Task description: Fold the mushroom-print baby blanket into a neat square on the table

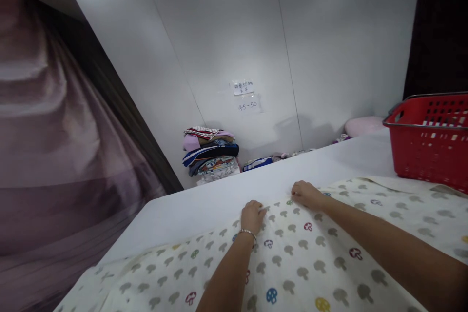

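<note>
A cream cloth (285, 258) printed with grey and coloured mushrooms is spread across the white table (171, 219). Its far edge runs under both of my hands. My left hand (253, 215), a bracelet at its wrist, is closed on that edge with thumb and fingers together. A short way to its right and slightly farther off, my right hand (307, 196) grips the same edge with curled fingers. Between the hands the edge lies fairly straight, and small creases run from it toward me. The near part of the cloth goes out of view at the bottom.
On the right of the table stands a red plastic basket (427, 151). Beyond the table's far edge are a stack of folded clothes (210, 153) and a pink bundle (363, 126) against the white wall (226, 34). A mauve curtain (47, 146) hangs on the left.
</note>
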The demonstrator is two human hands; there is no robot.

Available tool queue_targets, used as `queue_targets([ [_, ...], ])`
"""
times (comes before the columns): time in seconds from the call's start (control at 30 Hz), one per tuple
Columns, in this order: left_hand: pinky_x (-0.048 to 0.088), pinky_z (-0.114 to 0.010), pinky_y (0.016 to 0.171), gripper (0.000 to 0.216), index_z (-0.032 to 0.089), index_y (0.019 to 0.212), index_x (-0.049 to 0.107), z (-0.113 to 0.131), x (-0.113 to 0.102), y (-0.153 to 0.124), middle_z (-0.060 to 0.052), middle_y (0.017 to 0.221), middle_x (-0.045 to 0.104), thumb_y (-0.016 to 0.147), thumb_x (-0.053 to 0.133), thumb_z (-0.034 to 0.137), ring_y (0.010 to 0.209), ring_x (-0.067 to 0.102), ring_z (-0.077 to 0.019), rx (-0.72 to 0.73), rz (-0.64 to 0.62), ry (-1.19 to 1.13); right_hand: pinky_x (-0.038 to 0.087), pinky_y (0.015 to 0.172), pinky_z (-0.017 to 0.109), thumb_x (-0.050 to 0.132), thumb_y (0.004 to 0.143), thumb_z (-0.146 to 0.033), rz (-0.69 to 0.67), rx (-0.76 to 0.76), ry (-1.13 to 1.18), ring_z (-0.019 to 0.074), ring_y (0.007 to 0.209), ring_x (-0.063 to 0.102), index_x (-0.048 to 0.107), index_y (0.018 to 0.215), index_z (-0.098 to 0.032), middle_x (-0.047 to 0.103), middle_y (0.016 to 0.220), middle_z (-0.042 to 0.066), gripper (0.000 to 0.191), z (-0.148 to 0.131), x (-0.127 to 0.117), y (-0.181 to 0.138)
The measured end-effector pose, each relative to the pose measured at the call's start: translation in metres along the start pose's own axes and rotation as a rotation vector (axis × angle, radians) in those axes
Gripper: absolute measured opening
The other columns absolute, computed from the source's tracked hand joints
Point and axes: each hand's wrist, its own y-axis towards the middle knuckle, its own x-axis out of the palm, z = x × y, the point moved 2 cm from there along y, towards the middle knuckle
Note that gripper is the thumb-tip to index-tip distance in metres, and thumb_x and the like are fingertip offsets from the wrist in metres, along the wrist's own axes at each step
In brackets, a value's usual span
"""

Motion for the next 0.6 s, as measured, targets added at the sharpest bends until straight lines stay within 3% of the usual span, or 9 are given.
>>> queue_targets([
  [0.23, 0.037, -0.026, 0.081, 0.008, 0.019, 0.082, 0.059, 0.008, 0.002, 0.012, -0.003, 0.095, 0.059, 0.081, 0.052, 0.024, 0.096, 0.051, -0.0159, -0.089, 0.014, 0.044, 0.034, 0.075, 0.027, 0.048, 0.081, -0.025, 0.059, 0.097, -0.032, 0.0187, 0.088, 0.052, 0.06, 0.078, -0.018, 0.061, 0.091, 0.006, 0.014, -0.01, 0.013, 0.01],
  [0.4, 0.038, -0.031, 0.077, 0.014, 0.018, 0.085, 0.059, 0.008, 0.007, 0.019, -0.006, 0.096, 0.059, 0.082, 0.045, 0.021, 0.097, 0.05, -0.0206, -0.175, 0.013, 0.087, 0.034, 0.073, 0.029, 0.047, 0.083, -0.024, 0.042, 0.158, -0.089, 0.0215, 0.089, 0.052, 0.059, 0.08, -0.016, 0.061, 0.093, 0.009, 0.015, -0.016, 0.016, 0.011],
  [0.6, 0.037, -0.032, 0.083, 0.022, 0.021, 0.099, 0.059, 0.007, 0.005, 0.021, -0.006, 0.104, 0.058, 0.081, 0.046, 0.02, 0.104, 0.048, -0.0205, -0.119, -0.037, 0.111, 0.034, 0.076, 0.031, 0.047, 0.082, -0.022, -0.041, 0.135, -0.111, 0.0226, 0.098, 0.051, 0.06, 0.096, -0.019, 0.059, 0.103, 0.009, 0.019, -0.01, 0.012, 0.013],
])
